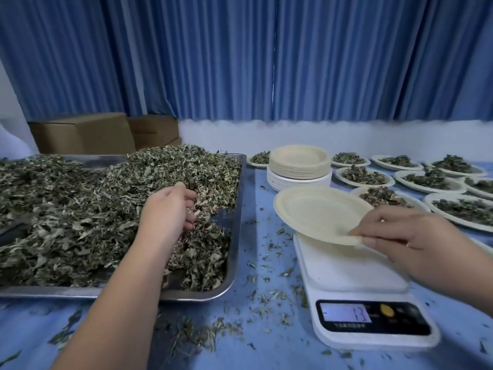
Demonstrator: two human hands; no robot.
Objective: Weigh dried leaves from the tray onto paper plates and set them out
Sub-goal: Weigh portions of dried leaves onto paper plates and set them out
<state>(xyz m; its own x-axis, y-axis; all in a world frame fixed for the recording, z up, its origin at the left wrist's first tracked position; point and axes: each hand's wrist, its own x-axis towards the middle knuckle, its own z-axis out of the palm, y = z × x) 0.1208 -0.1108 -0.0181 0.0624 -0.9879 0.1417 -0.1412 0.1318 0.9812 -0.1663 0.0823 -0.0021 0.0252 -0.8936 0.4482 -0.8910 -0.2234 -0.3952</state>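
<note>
A steel tray [234, 236] on the left is heaped with dried green leaves [80, 209]. My left hand [168, 209] rests in the leaves near the tray's right side, fingers curled into them. My right hand [405, 231] pinches the near rim of an empty cream paper plate [317, 212], holding it tilted over the far end of a white kitchen scale [354, 273]. The scale's lit display [346, 312] reads 13.
A stack of empty paper plates [298, 166] stands behind the scale. Several plates with leaf portions [365, 176] are laid out at the back right. Leaf crumbs litter the blue tablecloth [266, 263]. Cardboard boxes [82, 134] sit behind the tray, under blue curtains.
</note>
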